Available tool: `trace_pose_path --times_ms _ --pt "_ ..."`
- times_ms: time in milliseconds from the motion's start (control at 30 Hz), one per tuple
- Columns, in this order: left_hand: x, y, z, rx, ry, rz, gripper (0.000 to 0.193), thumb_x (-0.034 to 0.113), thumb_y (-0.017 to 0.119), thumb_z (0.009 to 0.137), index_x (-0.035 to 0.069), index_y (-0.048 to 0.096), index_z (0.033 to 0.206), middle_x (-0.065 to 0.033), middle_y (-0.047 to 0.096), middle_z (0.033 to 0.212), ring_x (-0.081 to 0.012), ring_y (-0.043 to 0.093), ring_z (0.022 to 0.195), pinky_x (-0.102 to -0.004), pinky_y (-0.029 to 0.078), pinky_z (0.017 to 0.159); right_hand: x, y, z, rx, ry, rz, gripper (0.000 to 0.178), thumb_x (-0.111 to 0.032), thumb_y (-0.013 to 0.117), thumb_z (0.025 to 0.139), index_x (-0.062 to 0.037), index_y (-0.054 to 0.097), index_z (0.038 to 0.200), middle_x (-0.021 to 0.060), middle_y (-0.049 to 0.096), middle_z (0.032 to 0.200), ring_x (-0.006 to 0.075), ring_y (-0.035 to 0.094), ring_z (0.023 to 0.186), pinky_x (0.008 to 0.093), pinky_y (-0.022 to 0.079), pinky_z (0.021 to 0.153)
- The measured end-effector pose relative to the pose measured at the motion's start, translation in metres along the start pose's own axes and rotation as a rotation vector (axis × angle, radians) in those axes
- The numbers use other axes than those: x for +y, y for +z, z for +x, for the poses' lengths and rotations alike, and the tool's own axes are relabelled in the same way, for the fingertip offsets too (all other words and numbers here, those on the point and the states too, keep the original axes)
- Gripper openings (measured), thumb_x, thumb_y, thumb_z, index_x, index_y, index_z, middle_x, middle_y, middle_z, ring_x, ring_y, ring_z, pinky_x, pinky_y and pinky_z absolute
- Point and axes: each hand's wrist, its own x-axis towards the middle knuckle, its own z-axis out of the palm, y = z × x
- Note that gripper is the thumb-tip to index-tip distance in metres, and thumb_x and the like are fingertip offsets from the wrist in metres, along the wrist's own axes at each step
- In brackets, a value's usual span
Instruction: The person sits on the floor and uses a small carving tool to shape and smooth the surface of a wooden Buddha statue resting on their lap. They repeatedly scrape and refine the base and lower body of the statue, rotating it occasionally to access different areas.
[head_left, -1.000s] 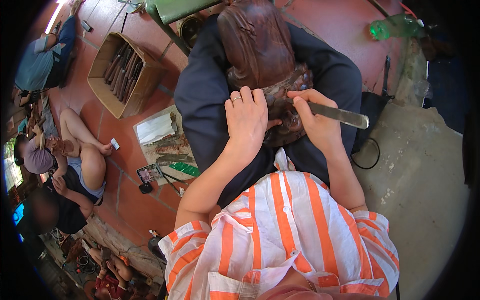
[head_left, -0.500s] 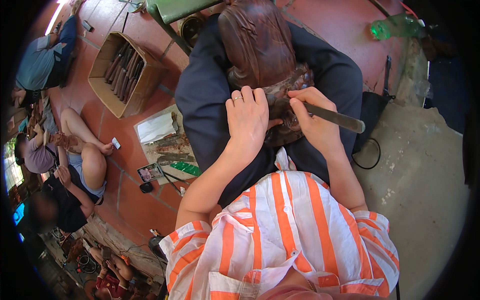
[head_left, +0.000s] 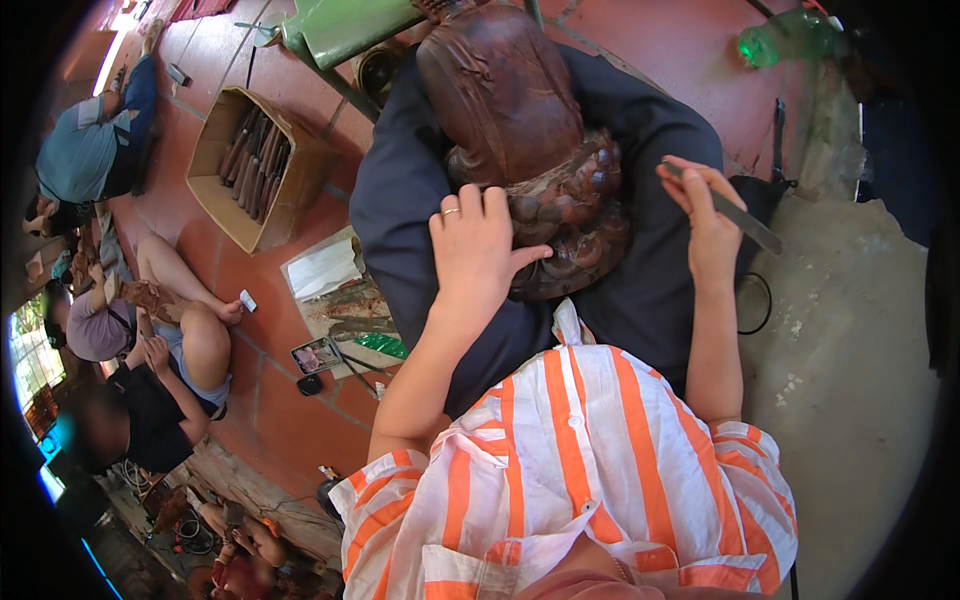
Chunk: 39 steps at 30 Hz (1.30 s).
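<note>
A dark brown wood carving (head_left: 510,95), with smooth drapery-like folds and a knobbly, deeply carved lower end, lies between my legs. My left hand (head_left: 475,245), with a ring on one finger, rests against the side of its lower end. The fingers are stretched out and the thumb is spread over the carved part. My right hand (head_left: 708,225) is raised to the right of the carving, apart from it. Its fingers are closed around a flat grey metal carving tool (head_left: 752,224), whose rounded end sticks out to the lower right.
At left, a cardboard box (head_left: 222,205) holds several wooden-handled tools. Near my left knee lie white paper (head_left: 322,270), a phone (head_left: 316,355) and wood scraps. A green chair (head_left: 355,25) stands ahead, a green bottle (head_left: 785,42) far right. Other people (head_left: 165,400) sit along the left.
My right hand has lifted the metal tool off the carving and moved right. My left hand has shifted slightly left and down, its thumb spread. The carving's lower end is now uncovered.
</note>
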Motion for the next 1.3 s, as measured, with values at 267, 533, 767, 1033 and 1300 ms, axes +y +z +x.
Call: trace_pose_path --times_ms 267,533,767,1033,1300 --pt "-0.006 -0.019 -0.025 -0.023 -0.195 -0.334 0.08 0.024 0.088 0.072 0.003 0.046 0.137 -0.0198 0.043 0.14 -0.0374 0.049 0.126 -0.0424 0.043 0.104 0.016 -0.025 0.017 0.214 -0.099 -0.009 0.023 -0.013 0.055 0.101 0.0062 0.069 0.102 0.0119 0.07 0.095 0.0192 0.071 0.087 0.0278 0.059 0.075" --pt "0.012 -0.006 -0.038 -0.054 -0.171 -0.232 0.097 0.03 0.084 0.078 -0.007 0.029 0.148 -0.0341 0.037 0.14 -0.05 0.041 0.129 -0.0488 0.04 0.106 0.02 -0.028 0.019 0.159 -0.115 -0.014 0.022 -0.013 0.056 0.1 0.0048 0.069 0.101 0.0094 0.071 0.092 0.0167 0.071 0.084 0.0251 0.057 0.071" --pt "0.021 0.015 -0.032 -0.007 -0.241 -0.22 0.097 0.031 0.082 0.081 -0.009 0.023 0.148 -0.0337 0.034 0.138 -0.0491 0.038 0.132 -0.0502 0.037 0.108 0.017 -0.028 0.017 0.131 -0.121 -0.034 0.022 -0.013 0.057 0.1 0.0048 0.07 0.099 0.0089 0.072 0.09 0.0151 0.071 0.082 0.0244 0.057 0.071" --pt "0.005 0.044 -0.029 0.16 -0.138 -0.168 0.086 0.015 0.082 0.078 -0.005 0.029 0.142 -0.0346 0.036 0.135 -0.0515 0.04 0.128 -0.0517 0.038 0.107 0.018 -0.027 0.018 0.116 -0.14 -0.047 0.021 -0.013 0.058 0.099 0.0048 0.07 0.099 0.0084 0.072 0.089 0.0141 0.071 0.082 0.0234 0.056 0.072" --pt "-0.007 0.041 -0.028 0.19 -0.105 -0.141 0.078 0.011 0.083 0.074 0.002 0.038 0.137 -0.0239 0.044 0.128 -0.044 0.046 0.121 -0.0486 0.04 0.102 0.021 -0.028 0.017 0.109 -0.158 -0.039 0.021 -0.013 0.058 0.099 0.0052 0.07 0.098 0.0083 0.071 0.089 0.0135 0.071 0.082 0.0232 0.056 0.072"
